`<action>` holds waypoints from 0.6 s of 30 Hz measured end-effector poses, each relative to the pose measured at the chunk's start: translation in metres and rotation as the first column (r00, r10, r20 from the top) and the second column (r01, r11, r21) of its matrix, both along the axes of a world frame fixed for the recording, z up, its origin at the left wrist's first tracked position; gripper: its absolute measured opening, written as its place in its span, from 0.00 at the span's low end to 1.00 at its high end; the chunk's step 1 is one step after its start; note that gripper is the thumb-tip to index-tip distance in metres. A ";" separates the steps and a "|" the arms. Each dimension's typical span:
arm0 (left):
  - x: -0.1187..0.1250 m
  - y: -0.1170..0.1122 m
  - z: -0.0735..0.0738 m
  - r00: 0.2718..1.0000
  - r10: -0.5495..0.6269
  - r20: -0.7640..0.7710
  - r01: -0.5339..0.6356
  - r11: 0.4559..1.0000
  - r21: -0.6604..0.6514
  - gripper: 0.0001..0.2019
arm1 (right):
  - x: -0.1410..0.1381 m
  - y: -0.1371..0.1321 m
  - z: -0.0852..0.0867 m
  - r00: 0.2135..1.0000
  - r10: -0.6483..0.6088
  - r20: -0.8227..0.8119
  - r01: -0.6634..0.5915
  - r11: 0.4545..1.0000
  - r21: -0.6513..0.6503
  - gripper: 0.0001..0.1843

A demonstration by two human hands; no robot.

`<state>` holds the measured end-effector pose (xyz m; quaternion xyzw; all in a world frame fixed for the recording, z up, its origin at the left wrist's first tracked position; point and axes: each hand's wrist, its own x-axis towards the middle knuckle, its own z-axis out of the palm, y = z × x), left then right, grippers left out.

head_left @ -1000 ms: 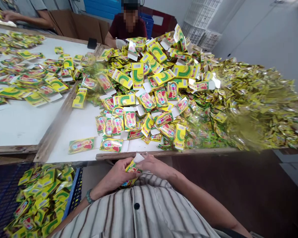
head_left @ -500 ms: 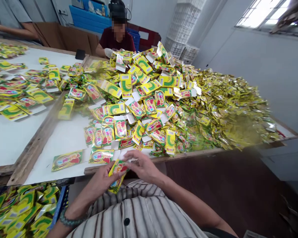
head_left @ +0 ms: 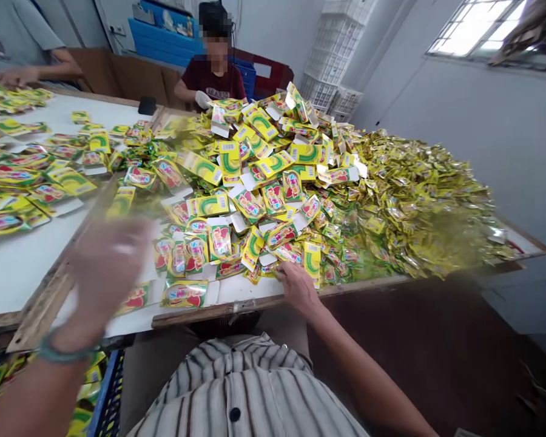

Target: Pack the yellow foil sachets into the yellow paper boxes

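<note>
My left hand (head_left: 104, 267) is raised over the table's near left corner, smeared by motion, so its fingers cannot be read. My right hand (head_left: 296, 286) lies palm down at the table's front edge (head_left: 236, 306). Its fingers are pressed together, with the tips buried among small green-yellow sachets (head_left: 337, 267) at the foot of the pile. Just beyond it, yellow flat cartons (head_left: 250, 176) with red and green print lie in a heap. A big mound of shiny sachets (head_left: 418, 194) fills the right half of the table.
A blue crate (head_left: 102, 394) with filled cartons stands at my lower left. A second table (head_left: 18, 267) on the left carries more cartons. A person (head_left: 213, 76) sits opposite, another person's hand (head_left: 16, 76) works far left. White crates (head_left: 337, 54) are stacked behind.
The carton I held in both hands in front of my chest is gone from view. My left hand has swung up and left; my right hand has reached forward to the sachets.
</note>
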<state>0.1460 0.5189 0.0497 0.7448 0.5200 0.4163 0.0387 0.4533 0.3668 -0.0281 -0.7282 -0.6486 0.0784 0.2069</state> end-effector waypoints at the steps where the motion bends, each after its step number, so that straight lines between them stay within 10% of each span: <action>1: 0.024 -0.021 -0.015 0.969 -0.243 -0.051 0.241 0.970 -0.041 0.09 | 0.000 -0.002 -0.001 0.995 -0.042 -0.085 0.045 0.998 0.034 0.09; 4: 0.094 -0.069 -0.063 0.638 -0.741 -0.209 0.687 0.671 -0.280 0.10 | 0.001 -0.005 -0.005 0.906 -0.162 -0.392 0.197 0.979 0.050 0.09; 11: 0.158 -0.056 -0.103 0.602 -0.693 -0.397 0.493 0.713 -0.498 0.16 | -0.013 -0.003 -0.005 0.129 -0.178 -0.975 0.201 0.968 -0.150 0.21; 14: 0.155 -0.050 -0.096 0.614 -0.704 -0.357 0.493 0.695 -0.524 0.14 | -0.015 -0.006 -0.004 0.166 -0.154 -0.974 0.237 0.965 -0.112 0.23; 18: 0.144 -0.062 -0.083 0.660 -0.729 -0.185 0.535 0.627 -0.566 0.12 | -0.014 -0.011 -0.001 0.450 -0.132 -0.883 0.232 0.972 -0.027 0.13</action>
